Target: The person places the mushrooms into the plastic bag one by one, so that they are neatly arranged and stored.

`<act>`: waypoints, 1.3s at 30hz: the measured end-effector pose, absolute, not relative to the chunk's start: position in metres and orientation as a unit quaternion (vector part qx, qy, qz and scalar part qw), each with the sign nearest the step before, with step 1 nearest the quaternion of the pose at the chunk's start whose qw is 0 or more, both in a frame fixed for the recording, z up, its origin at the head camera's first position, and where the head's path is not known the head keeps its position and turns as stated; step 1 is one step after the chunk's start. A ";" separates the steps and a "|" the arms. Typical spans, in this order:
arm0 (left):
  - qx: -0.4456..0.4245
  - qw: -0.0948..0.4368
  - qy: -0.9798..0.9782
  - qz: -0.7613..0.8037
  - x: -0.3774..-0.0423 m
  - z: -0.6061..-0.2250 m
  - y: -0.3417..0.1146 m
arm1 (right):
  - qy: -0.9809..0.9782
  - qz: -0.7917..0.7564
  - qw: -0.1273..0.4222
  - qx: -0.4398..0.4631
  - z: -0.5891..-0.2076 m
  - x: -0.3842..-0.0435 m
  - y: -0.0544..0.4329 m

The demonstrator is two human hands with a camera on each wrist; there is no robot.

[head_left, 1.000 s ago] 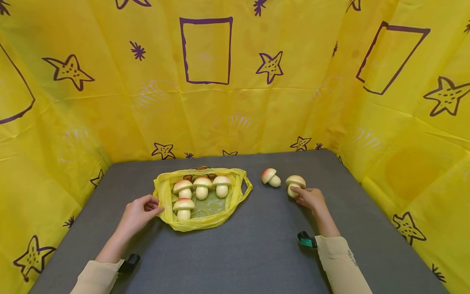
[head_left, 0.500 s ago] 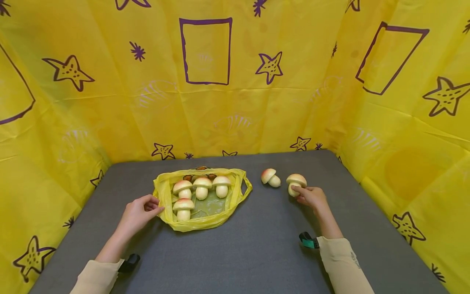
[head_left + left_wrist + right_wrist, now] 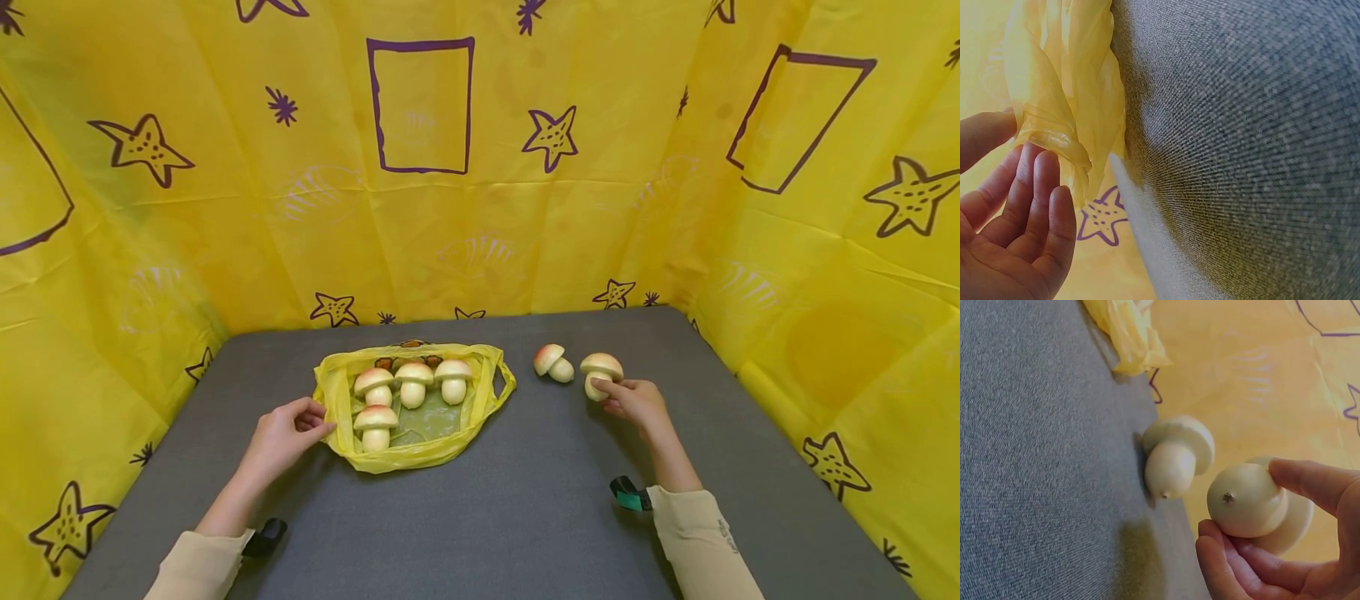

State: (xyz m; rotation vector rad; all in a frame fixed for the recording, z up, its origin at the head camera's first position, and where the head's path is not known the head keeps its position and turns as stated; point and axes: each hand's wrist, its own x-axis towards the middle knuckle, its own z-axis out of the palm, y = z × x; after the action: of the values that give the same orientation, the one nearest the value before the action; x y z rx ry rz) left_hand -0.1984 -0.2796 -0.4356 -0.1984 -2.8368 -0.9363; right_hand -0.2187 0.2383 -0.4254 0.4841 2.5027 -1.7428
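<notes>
My left hand (image 3: 281, 437) pinches the left edge of a yellow plastic bag (image 3: 431, 457) between thumb and fingers; the left wrist view shows the thin film (image 3: 1054, 119) caught there. Inside the wide-mouthed bag lie several toy mushrooms (image 3: 376, 427), cream with reddish caps. At the right, my right hand (image 3: 633, 402) holds another toy mushroom (image 3: 602, 367) by its stem, cap up. In the right wrist view its rounded stem end (image 3: 1244, 500) sits between thumb and fingertips, raised over the table. A loose toy mushroom (image 3: 555, 363) lies tilted on the table just left of it.
A dark grey cloth-covered table (image 3: 480, 533) spreads under everything. Yellow curtains (image 3: 450, 242) with purple star drawings enclose its back and both sides. The bag's loop handle (image 3: 504, 383) points right, toward the loose mushroom.
My right hand has lifted the mushroom slightly, then shifted it a little to the left. The left hand, the bag and the loose mushroom stay where they were.
</notes>
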 end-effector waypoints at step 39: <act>-0.068 0.079 -0.944 -0.314 -0.198 -0.431 -0.277 | 0.819 -0.561 0.031 0.117 -0.411 -0.225 0.175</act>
State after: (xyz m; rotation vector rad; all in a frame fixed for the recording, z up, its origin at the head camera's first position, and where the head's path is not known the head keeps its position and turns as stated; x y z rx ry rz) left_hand -0.1983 -0.2773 -0.4314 -0.2036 -2.8246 -0.9394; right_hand -0.2247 0.1750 -0.4114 0.3589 2.5238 -1.7271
